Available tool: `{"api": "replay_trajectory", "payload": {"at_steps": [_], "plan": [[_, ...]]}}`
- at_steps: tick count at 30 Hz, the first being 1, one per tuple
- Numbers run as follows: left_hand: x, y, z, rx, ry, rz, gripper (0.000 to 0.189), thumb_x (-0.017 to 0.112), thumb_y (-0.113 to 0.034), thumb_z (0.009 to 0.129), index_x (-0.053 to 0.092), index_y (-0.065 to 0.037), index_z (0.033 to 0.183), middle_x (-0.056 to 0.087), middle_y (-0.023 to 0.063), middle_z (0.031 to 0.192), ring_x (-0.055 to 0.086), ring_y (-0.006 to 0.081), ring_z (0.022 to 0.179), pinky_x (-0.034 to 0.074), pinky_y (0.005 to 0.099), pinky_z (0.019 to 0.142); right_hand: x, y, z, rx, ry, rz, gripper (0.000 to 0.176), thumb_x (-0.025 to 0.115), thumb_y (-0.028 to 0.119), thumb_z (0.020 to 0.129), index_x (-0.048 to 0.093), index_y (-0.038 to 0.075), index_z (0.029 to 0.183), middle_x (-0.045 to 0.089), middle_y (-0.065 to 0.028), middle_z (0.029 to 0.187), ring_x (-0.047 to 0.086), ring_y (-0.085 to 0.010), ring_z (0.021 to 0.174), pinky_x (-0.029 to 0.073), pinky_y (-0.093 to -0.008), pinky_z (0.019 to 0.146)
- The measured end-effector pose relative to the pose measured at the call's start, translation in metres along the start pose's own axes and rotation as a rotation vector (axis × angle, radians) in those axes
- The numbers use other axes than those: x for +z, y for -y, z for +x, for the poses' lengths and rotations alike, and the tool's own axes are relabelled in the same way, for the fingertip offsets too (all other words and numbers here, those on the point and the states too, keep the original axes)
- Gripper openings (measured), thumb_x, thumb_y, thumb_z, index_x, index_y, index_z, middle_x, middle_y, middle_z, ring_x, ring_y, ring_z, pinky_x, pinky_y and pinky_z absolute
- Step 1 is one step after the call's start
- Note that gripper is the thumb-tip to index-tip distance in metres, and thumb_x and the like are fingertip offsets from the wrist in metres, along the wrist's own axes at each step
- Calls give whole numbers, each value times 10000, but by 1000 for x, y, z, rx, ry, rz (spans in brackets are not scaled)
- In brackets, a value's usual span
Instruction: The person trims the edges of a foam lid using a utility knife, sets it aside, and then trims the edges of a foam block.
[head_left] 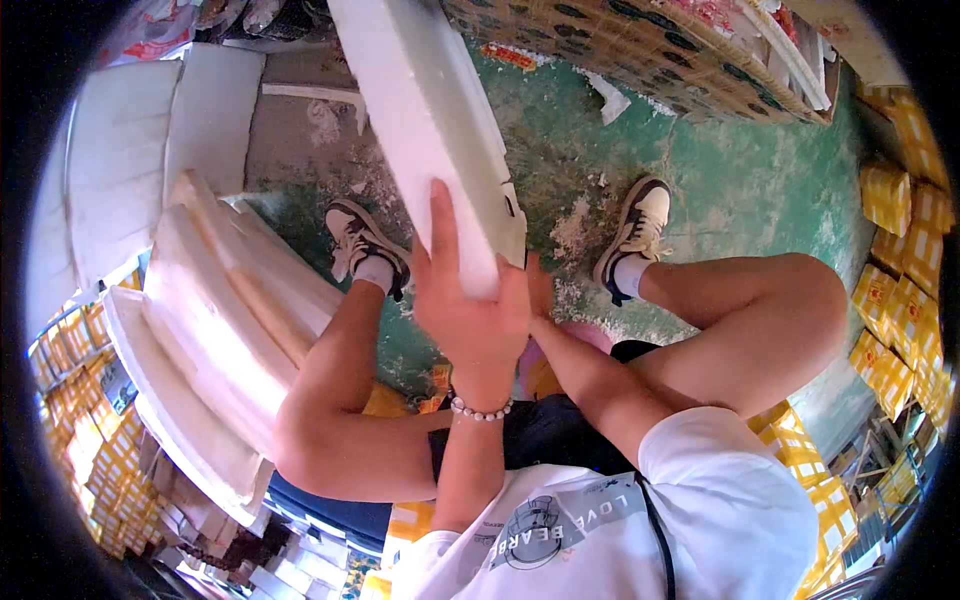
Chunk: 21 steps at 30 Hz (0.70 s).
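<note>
A long white foam piece (440, 130) slants from the top of the view down to my hands, between my knees. My left hand (470, 300) wears a beaded bracelet at the wrist and grips the near end of the foam, one finger stretched along its face. Behind it and slightly to the right is my right hand (540, 285), mostly hidden by the foam and my left hand. Its fingers cannot be made out. A small notch shows on the right edge of the foam.
White foam slabs (215, 310) lean beside my left leg. A large patterned box (640, 50) stands ahead. Yellow-and-white taped parcels (900, 310) are stacked at the right, others at the left. White crumbs (575, 225) lie on the green floor (740, 180) between my shoes.
</note>
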<state>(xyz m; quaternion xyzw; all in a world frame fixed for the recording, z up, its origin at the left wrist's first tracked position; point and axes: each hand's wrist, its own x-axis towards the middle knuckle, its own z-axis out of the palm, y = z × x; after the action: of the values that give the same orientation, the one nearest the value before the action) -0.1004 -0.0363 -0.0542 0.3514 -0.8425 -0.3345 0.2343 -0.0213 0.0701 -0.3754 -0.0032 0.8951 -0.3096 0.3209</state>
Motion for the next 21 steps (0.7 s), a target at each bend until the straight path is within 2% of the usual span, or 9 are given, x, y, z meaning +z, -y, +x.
{"api": "replay_trajectory", "payload": {"at_steps": [3,5,6,7,9,12,15,19,21], "plan": [[4,-9,-1,-46,47,0,808,659,-109,745,502,-86,1538,603,306,1367,634,491,1170,536,485,956,16,-11,-2,75,-31,25,293,525,261,1078,514,37,1266,681,-272,820,674,-489,720,524,-584,593],[4,-11,-1,-24,52,3,806,675,-124,756,498,-85,1540,596,305,1379,626,496,1184,529,488,971,19,-25,-5,-173,-35,107,227,522,245,1076,496,65,1212,677,-268,815,659,-501,706,516,-584,584],[5,-11,0,-10,50,9,804,691,-139,766,493,-85,1543,589,305,1391,618,500,1197,522,491,985,17,-23,-3,-172,-41,109,227,522,245,1076,496,65,1212,677,-268,815,659,-501,706,516,-584,584],[6,-11,1,-8,54,8,804,691,-139,766,493,-85,1543,589,305,1391,618,500,1197,522,491,985,16,-22,-3,-122,-17,46,202,517,241,1076,485,76,1189,675,-266,808,653,-508,704,513,-586,586],[6,-11,1,32,26,63,817,608,-54,735,479,-45,1542,660,303,1246,664,448,1064,525,471,942,14,-21,-8,-67,9,-16,179,512,237,1076,473,87,1166,674,-263,802,646,-514,701,510,-587,587],[6,-12,1,14,43,41,820,600,-42,732,474,-33,1542,640,305,1311,661,452,1114,515,470,978,6,-9,-11,-23,-7,-23,187,509,242,1075,474,89,1176,676,-282,867,658,-507,757,513,-602,611],[8,-12,1,99,37,58,823,594,-31,728,468,-16,1541,620,300,1367,647,450,1181,500,467,1022,9,-3,-9,139,62,65,217,506,251,1075,476,76,1200,675,-302,964,671,-489,834,519,-614,635],[8,-17,0,21,91,52,818,588,-26,731,465,-4,1539,590,296,1425,618,441,1256,471,466,1070,43,-21,5,-15,46,64,244,511,217,1066,481,25,1214,682,-307,990,692,-477,847,547,-608,664],[9,-9,4,106,45,51,785,677,-136,777,487,-12,1529,609,309,1368,635,482,1189,536,472,960,44,-14,12,-75,14,52,247,495,208,1068,483,10,1215,689,-307,976,699,-480,837,558,-602,674]]}}
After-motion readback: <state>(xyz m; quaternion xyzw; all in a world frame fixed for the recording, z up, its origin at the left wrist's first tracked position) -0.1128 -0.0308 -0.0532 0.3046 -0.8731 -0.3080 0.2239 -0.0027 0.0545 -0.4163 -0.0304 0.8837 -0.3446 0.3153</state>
